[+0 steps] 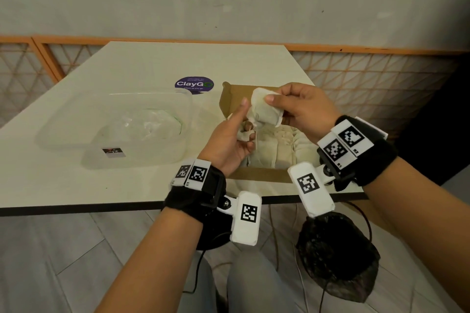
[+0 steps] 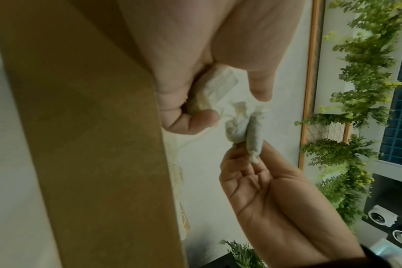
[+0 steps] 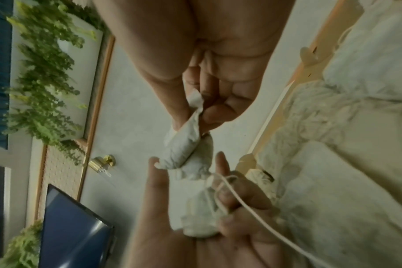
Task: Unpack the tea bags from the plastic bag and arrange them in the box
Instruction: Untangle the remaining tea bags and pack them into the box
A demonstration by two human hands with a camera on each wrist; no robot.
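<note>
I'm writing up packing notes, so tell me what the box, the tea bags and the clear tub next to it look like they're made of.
Box: plain brown cardboard, matte, with a folded flap.
Tea bags: thin whitish filter paper, soft and crumpled; a cotton-like string trails from them.
Clear tub: translucent plastic, smooth and slightly cloudy, with a crinkly plastic bag showing through its wall.

Head cam sits above, looks fwd and down over my table [image 1: 127, 185] toward the wall, mid-range, both my wrists in frame. L wrist cam looks along my left hand [image 2: 218, 45], v. close, rolled sideways. R wrist cam looks along my right hand [image 3: 207, 45], just as close. All 3 share both hands and the tea bag [image 1: 267, 109] between them.
</note>
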